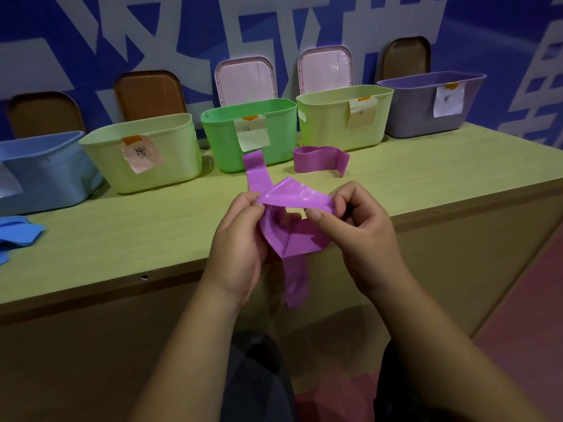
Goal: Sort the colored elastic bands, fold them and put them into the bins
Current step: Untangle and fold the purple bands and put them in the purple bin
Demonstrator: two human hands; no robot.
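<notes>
Held a purple elastic band [300,239] up in both hands, just above the near edge of the tabletop [122,233], about midway along it. Pinched the band's upper fold on its left side with the left hand [240,239], thumb and fingertips curled onto it. Pinched the same fold on its right side with the right hand [362,236], thumb pressed against bent fingers. Had one tail of the band sticking up toward the far edge and another hanging down past the near edge.

Had a second purple band [320,159] standing on its edge on the tabletop in a loose curve, near the far edge and just in front of the yellow-green bin [341,123]. Faced five open bins in a row along the far edge: a blue bin [45,178] at the left end, then a pale green bin [170,153], a green bin [219,138], the yellow-green one, and a grey-purple bin [411,111] toward the far right corner. Saw paper labels [140,153] taped to their fronts, the writing too small to read. Saw a heap of blue bands [18,233] at the left edge, and brown lids [149,92] and pink lids [245,80] propped behind the bins.
</notes>
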